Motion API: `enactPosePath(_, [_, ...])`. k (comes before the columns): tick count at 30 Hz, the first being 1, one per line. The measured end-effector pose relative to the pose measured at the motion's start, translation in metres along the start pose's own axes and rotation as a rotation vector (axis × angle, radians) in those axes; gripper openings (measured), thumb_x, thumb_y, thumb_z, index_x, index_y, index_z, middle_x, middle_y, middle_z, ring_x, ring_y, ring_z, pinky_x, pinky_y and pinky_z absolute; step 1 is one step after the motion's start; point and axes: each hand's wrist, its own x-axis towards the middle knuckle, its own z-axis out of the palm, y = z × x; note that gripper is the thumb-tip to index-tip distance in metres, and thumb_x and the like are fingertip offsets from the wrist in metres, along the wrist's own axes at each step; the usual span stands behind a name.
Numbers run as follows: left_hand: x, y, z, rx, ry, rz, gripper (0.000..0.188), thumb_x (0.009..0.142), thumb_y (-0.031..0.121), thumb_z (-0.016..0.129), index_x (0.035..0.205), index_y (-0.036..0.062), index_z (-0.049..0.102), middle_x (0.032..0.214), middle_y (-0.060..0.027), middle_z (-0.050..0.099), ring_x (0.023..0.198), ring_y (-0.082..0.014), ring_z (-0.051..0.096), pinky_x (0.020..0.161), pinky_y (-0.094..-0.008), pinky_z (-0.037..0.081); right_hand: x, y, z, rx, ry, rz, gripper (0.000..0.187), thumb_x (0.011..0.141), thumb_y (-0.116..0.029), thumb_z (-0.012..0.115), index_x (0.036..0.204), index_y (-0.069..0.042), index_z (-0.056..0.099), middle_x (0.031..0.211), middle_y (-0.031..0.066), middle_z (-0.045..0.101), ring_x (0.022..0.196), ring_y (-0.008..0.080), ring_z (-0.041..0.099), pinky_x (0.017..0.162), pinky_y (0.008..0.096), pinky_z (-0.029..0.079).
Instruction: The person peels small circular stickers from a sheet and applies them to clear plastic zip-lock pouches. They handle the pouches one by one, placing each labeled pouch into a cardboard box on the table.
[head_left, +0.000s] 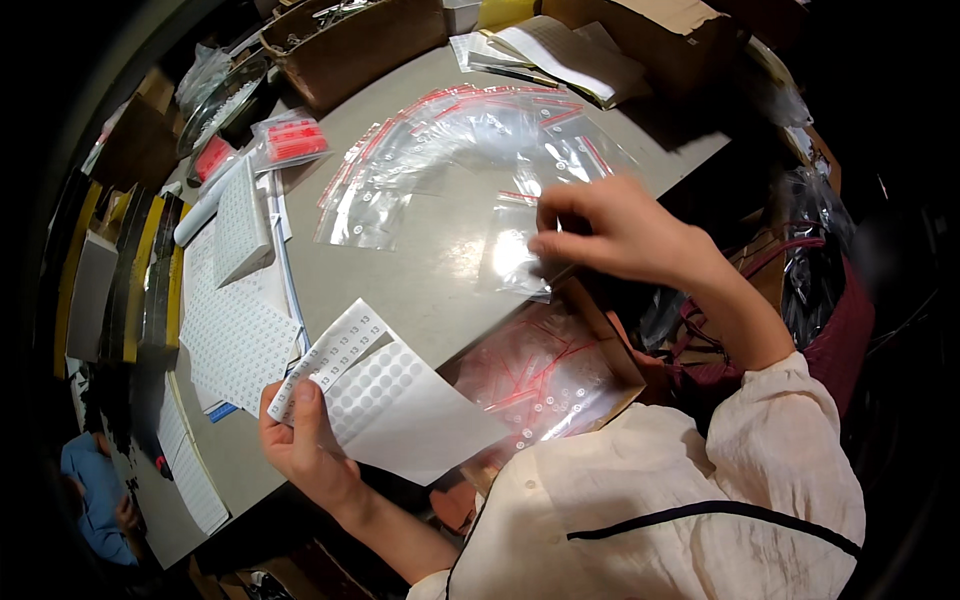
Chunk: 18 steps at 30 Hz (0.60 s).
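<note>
Left hand grips 1 sticker sheet, right hand at 1 bag.

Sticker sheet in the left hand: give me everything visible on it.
The sticker sheet is white and looks like paper. Its upper-left part carries rows of small dark printed marks on a strip that seems curled or folded; beside that sit rows of blank grey circles, and the rest is plain white. The left hand grips its left side, thumb on top. It lies aslant, its right corner overlapping the carton in view; contact there is unclear.
</note>
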Motion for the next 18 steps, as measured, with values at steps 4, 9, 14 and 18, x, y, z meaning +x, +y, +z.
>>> enactPosePath(4, [-0.002, -0.001, -0.014, 0.053, 0.019, -0.016, 0.015, 0.091, 0.007, 0.069, 0.099, -0.005, 0.066, 0.092, -0.0104, 0.069, 0.082, -0.014, 0.064, 0.08, -0.0253, 0.05, -0.041, -0.016, 0.012, 0.18, -0.343, 0.056, 0.026, 0.093, -0.026, 0.063, 0.104, -0.003, 0.069, 0.081, 0.022, 0.068, 0.078, 0.0398, 0.068, 0.073, 0.0492, 0.053])
enactPosePath(9, [-0.004, 0.007, 0.004, 0.085, 0.03, -0.018, 0.018, 0.091, 0.009, 0.067, 0.099, -0.006, 0.065, 0.092, -0.012, 0.069, 0.082, -0.0153, 0.065, 0.08, -0.0246, 0.05, -0.1, -0.004, 0.073, -0.098, -0.57, 0.064, 0.046, 0.097, -0.022, 0.06, 0.134, 0.005, 0.053, 0.07, 0.0221, 0.065, 0.065, 0.0428, 0.066, 0.059, 0.052, 0.052])
enactPosePath(14, [-0.003, 0.006, -0.003, 0.17, 0.033, 0.005, 0.019, 0.091, 0.01, 0.066, 0.1, -0.007, 0.065, 0.095, -0.0125, 0.069, 0.082, -0.0159, 0.065, 0.08, -0.0252, 0.05, -0.109, -0.009, 0.088, -0.002, -0.583, 0.173, 0.056, 0.094, -0.018, 0.058, 0.143, 0.008, 0.047, 0.07, 0.0216, 0.065, 0.064, 0.0411, 0.067, 0.06, 0.0521, 0.052])
enactPosePath(18, [-0.001, 0.005, -0.002, 0.198, 0.045, -0.003, 0.019, 0.093, 0.009, 0.066, 0.102, -0.007, 0.065, 0.096, -0.0125, 0.069, 0.083, -0.0152, 0.065, 0.08, -0.0258, 0.051, -0.109, -0.008, 0.095, 0.055, -0.599, 0.154, 0.057, 0.094, -0.017, 0.054, 0.145, 0.007, 0.046, 0.07, 0.0218, 0.066, 0.064, 0.0414, 0.066, 0.061, 0.0533, 0.052])
